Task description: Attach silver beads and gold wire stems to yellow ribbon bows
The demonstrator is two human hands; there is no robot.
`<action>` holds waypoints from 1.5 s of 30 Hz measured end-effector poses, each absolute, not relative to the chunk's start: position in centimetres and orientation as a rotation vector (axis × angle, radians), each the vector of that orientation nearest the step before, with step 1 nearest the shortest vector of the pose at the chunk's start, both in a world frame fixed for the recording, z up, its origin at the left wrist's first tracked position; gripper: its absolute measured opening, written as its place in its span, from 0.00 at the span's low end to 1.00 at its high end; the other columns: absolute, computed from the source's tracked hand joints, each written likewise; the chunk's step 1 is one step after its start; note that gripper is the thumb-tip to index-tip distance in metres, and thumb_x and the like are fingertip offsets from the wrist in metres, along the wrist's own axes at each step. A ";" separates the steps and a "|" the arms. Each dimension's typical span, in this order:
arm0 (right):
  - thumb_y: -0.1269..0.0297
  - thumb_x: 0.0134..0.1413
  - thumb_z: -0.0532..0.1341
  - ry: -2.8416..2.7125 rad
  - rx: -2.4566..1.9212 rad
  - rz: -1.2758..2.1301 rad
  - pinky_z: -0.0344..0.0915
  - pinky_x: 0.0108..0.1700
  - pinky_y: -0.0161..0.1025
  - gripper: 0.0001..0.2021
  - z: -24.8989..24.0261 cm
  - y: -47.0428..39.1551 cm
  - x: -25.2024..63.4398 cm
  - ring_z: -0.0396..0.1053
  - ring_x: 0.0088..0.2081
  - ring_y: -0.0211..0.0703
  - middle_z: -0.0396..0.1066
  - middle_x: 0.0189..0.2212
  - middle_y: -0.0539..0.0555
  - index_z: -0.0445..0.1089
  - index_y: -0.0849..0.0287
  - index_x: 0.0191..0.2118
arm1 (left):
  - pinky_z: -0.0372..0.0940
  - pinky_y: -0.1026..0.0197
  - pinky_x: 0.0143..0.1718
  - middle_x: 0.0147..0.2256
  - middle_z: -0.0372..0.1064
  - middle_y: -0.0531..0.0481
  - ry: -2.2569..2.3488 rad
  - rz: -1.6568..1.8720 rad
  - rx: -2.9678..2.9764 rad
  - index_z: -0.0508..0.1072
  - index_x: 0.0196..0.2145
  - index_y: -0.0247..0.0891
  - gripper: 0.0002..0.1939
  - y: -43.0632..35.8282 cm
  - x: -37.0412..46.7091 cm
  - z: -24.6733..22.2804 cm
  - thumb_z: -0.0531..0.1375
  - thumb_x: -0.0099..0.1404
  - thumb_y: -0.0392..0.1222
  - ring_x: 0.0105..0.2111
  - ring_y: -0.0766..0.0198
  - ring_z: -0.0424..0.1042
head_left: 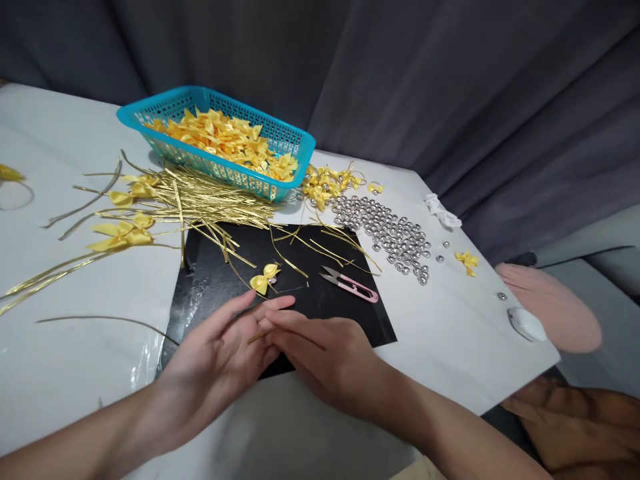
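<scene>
My left hand (225,357) lies palm up over the front of a black mat (200,293), thumb and fingers spread, holding nothing that I can see. My right hand (327,353) is closed, its fingertips pinched together above the left palm. A short end of gold cord (257,337) sticks out of that pinch; the rest of it is hidden. Just beyond the fingertips lies a yellow ribbon bow (265,279) with a small silver piece beside it. Pink-handled thread snips (350,285) rest on the mat to the right of the bow, apart from both hands.
Behind the mat, a blue plastic basket (210,155) holds many yellow bows. Gold cords (210,200) are heaped before it, with several bows at left. Silver heart-shaped beads (390,233) spread to the right. A white computer mouse (527,325) sits near the table's right edge.
</scene>
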State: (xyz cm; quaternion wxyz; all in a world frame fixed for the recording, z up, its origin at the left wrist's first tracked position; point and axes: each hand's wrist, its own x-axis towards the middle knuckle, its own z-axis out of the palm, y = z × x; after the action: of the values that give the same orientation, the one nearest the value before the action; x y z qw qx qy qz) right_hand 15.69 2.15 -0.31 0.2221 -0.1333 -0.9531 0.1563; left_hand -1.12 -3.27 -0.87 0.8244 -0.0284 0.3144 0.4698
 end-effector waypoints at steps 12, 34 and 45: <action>0.77 0.61 0.50 -2.590 -0.410 0.760 0.67 0.31 0.32 0.11 0.0 2.6 15.9 0.74 0.37 0.37 0.76 0.42 0.57 0.69 0.63 0.40 | 0.60 0.61 0.55 0.52 0.74 0.48 0.574 0.959 0.098 0.79 0.44 0.35 0.22 -3.2 -1.4 -1.8 0.56 0.52 0.36 0.56 0.57 0.65; 0.61 0.51 0.65 -1.299 -0.986 1.989 0.53 0.18 0.25 0.08 1.0 4.1 15.9 0.51 0.16 0.23 0.68 0.27 0.45 0.69 0.59 0.30 | 0.69 0.66 0.31 0.27 0.79 0.48 1.179 1.029 0.393 0.82 0.32 0.40 0.12 -2.7 -1.7 -1.2 0.73 0.48 0.43 0.28 0.62 0.76; 0.60 0.49 0.67 -1.351 -1.015 2.132 0.53 0.16 0.25 0.09 0.4 5.4 16.3 0.51 0.15 0.23 0.71 0.24 0.46 0.71 0.61 0.30 | 0.64 0.67 0.23 0.23 0.75 0.49 1.271 0.995 0.941 0.80 0.28 0.39 0.09 -2.1 -2.1 -0.8 0.69 0.52 0.46 0.24 0.62 0.72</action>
State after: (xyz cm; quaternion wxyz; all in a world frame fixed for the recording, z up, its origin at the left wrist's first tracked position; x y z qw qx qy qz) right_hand 16.28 5.38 0.44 0.2089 -0.3648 -0.4857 0.7664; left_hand -2.12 -2.15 -0.77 0.5944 0.4050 0.5472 0.4280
